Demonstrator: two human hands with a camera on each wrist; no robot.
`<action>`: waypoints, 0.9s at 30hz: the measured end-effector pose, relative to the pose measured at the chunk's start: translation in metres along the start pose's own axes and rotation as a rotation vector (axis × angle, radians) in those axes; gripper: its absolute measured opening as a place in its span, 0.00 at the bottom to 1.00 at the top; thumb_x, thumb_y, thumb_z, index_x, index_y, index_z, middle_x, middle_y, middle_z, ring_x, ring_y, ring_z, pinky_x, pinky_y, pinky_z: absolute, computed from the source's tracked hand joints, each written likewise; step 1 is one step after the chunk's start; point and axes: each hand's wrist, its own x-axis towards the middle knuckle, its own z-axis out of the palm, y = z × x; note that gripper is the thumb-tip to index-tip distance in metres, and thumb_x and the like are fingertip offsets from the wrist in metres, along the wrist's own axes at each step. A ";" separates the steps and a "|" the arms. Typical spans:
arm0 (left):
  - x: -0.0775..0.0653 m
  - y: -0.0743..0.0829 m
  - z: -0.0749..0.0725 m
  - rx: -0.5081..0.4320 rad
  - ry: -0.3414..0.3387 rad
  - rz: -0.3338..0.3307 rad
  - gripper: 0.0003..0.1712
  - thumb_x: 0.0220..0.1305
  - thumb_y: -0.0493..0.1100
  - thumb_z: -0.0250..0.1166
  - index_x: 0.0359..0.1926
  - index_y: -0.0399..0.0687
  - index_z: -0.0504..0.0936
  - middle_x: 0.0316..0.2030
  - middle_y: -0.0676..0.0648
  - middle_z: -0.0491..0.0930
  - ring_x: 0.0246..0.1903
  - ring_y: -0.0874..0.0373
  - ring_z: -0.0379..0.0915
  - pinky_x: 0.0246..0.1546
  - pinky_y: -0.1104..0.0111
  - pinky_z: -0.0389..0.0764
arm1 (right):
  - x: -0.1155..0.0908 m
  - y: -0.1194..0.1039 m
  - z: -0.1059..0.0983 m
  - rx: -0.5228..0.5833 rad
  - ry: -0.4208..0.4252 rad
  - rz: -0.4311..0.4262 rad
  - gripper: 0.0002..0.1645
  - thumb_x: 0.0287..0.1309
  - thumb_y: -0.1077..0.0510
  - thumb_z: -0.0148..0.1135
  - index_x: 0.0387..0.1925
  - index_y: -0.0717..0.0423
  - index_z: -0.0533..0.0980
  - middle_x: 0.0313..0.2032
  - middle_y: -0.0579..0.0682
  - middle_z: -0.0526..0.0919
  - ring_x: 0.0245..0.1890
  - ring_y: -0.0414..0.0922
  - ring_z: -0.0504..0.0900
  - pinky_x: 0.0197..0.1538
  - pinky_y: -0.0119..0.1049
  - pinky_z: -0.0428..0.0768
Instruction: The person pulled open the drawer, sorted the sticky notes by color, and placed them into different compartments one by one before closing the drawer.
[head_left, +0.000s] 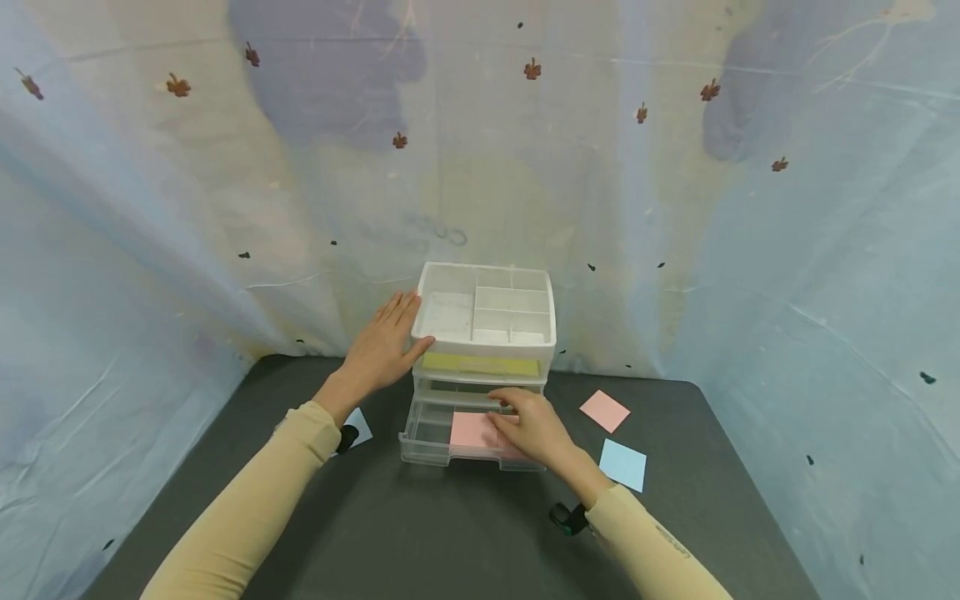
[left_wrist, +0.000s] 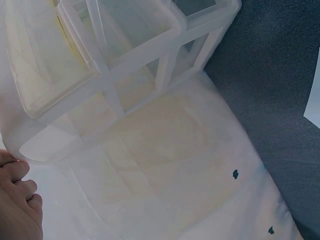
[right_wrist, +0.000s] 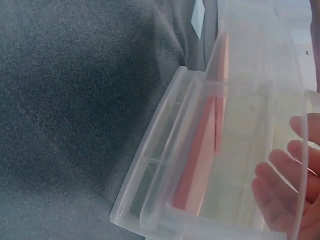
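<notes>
A white drawer unit [head_left: 483, 343] with clear drawers has a divided top tray. My left hand [head_left: 378, 346] lies along its upper left side with the fingers extended; the left wrist view catches the fingers [left_wrist: 17, 175] at a corner of the frame. The bottom clear drawer [head_left: 426, 450] is pulled out and has pink paper squares [head_left: 471, 429] in it. Over this drawer's right part is my right hand [head_left: 536, 427], its fingers loosely bent. Those fingers [right_wrist: 280, 185] hold nothing visible in the right wrist view. Yellow-green paper [head_left: 480, 364] shows in the top drawer.
On the dark table [head_left: 450, 533], a pink square [head_left: 604, 411] and a light blue square [head_left: 622, 465] lie right of the unit. Another blue square [head_left: 362, 427] is partly hidden by the left wrist. A patterned curtain [head_left: 480, 167] hangs behind and at both sides.
</notes>
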 end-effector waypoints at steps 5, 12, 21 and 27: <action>0.000 0.000 0.000 0.003 -0.008 -0.006 0.48 0.81 0.64 0.50 0.84 0.39 0.45 0.83 0.39 0.43 0.82 0.41 0.36 0.80 0.46 0.46 | -0.005 0.003 -0.007 0.052 0.087 -0.035 0.20 0.64 0.62 0.73 0.57 0.59 0.83 0.52 0.56 0.88 0.48 0.54 0.88 0.47 0.50 0.89; 0.000 -0.001 0.000 0.000 0.004 0.007 0.48 0.81 0.63 0.51 0.83 0.37 0.47 0.82 0.37 0.44 0.82 0.40 0.37 0.80 0.45 0.48 | -0.014 0.011 -0.019 0.085 0.179 -0.041 0.21 0.63 0.63 0.73 0.57 0.61 0.83 0.53 0.56 0.87 0.47 0.52 0.88 0.46 0.50 0.89; 0.000 -0.002 0.002 -0.002 0.030 0.020 0.47 0.80 0.62 0.53 0.83 0.37 0.49 0.82 0.37 0.47 0.81 0.39 0.40 0.80 0.45 0.49 | -0.025 0.028 -0.029 0.088 0.239 0.014 0.22 0.64 0.62 0.73 0.58 0.61 0.82 0.50 0.58 0.88 0.45 0.55 0.89 0.46 0.53 0.89; 0.000 -0.002 0.001 -0.006 0.021 0.018 0.47 0.80 0.63 0.52 0.83 0.37 0.48 0.82 0.37 0.46 0.81 0.40 0.38 0.80 0.46 0.48 | -0.031 0.038 -0.035 0.078 0.278 0.086 0.22 0.63 0.62 0.73 0.58 0.60 0.82 0.47 0.57 0.88 0.42 0.55 0.89 0.46 0.50 0.89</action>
